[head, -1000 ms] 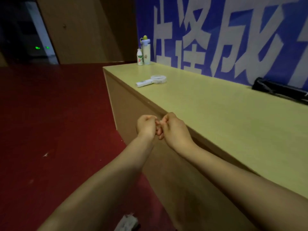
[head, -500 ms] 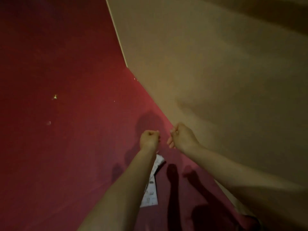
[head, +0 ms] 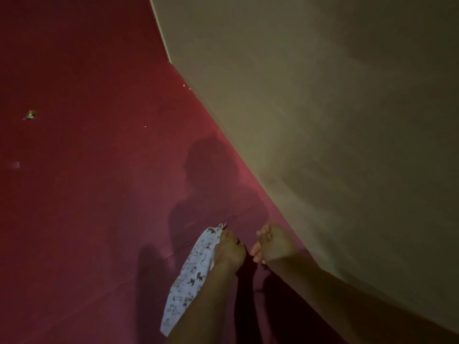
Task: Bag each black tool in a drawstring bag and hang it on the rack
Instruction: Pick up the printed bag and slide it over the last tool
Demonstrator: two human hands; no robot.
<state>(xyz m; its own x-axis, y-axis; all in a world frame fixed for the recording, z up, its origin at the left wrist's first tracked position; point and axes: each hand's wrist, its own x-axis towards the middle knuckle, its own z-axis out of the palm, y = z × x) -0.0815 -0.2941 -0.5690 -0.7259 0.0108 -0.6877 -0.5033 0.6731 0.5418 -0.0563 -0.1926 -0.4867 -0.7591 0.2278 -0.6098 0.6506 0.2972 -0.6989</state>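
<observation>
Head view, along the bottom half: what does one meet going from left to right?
Dark red floor → white drawstring bag with small dark prints → left hand → right hand → tan wooden counter side.

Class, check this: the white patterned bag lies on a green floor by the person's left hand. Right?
Wrong colour: the floor is red, not green. The head view shows the white patterned bag lying on it by the left hand.
</observation>
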